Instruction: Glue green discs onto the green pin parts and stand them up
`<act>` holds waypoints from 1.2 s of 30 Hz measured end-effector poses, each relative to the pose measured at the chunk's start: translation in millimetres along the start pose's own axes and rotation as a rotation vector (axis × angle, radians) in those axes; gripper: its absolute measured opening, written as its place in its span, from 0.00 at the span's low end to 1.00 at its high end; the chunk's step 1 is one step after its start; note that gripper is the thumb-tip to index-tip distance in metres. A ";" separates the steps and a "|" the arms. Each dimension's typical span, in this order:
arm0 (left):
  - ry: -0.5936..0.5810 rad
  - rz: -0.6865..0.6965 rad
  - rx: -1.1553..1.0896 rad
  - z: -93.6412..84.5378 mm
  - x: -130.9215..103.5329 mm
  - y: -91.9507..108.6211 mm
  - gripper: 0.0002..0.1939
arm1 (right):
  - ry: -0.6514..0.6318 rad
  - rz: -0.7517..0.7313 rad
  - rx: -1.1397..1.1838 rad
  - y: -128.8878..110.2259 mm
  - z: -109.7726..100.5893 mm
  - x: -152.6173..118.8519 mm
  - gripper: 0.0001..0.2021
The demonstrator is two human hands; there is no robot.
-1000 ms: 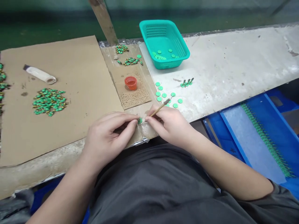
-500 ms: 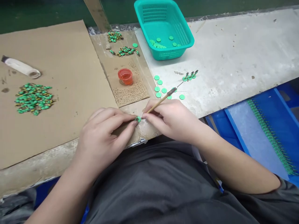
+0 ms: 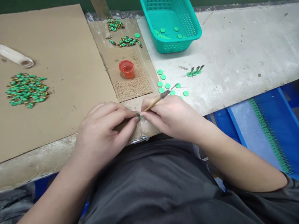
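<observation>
My left hand (image 3: 104, 127) is closed at the bench's near edge, thumb and forefinger pinching a tiny green and dark figurine (image 3: 138, 115). Fingertips hide part of it, and its green base barely shows. Right beside it, my right hand (image 3: 167, 115) is closed around a wooden-handled needle tool (image 3: 153, 103), whose thin metal tip points up and away to the right. The right fingertips meet the figurine's side. Beyond that hand lie several flat green discs with small holes (image 3: 167, 86). Farther right, 3 small figurines stand upright on green discs (image 3: 194, 73).
A red cup of liquid (image 3: 127, 69) sits on speckled cardboard (image 3: 133, 90). Heaps of green figurine pieces lie at left (image 3: 28, 90) and behind the cup (image 3: 127, 41). A teal basket (image 3: 174, 46) holds more discs. Below right, a blue crate (image 3: 287, 115) contains rows of green pieces.
The view has shifted slightly. My right fingers have come closer to the figurine, and its green disc base has turned so that less of it shows. Both hands keep their grips.
</observation>
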State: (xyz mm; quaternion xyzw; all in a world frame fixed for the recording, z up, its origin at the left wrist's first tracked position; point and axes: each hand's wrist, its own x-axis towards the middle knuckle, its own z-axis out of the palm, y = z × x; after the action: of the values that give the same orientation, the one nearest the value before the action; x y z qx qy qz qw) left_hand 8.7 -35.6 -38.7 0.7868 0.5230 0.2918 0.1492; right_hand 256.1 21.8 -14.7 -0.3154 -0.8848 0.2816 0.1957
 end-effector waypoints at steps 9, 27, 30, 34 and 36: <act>-0.032 -0.033 0.020 -1.1 1.5 0.8 0.12 | -0.102 0.049 -0.016 -11.3 -8.0 11.0 0.10; 0.034 -0.111 -0.126 -7.4 -2.6 3.1 0.09 | 0.501 0.214 0.269 -8.3 24.2 -39.4 0.10; 0.057 -0.092 -0.149 -4.3 3.9 7.5 0.08 | 0.528 0.204 0.258 -6.6 33.6 -42.7 0.09; 0.042 -0.327 -0.382 -15.0 11.7 14.0 0.09 | 0.522 0.180 0.236 -3.7 33.5 -42.3 0.08; 0.004 -0.428 -0.540 -26.0 15.4 18.1 0.10 | 0.512 0.163 0.214 -3.6 31.7 -41.8 0.08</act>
State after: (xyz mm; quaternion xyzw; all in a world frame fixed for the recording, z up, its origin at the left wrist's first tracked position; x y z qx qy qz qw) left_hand 10.4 -30.9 -3.9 0.5908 0.5804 0.3832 0.4090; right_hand 268.2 -20.3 -43.7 -0.4237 -0.7437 0.2993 0.4217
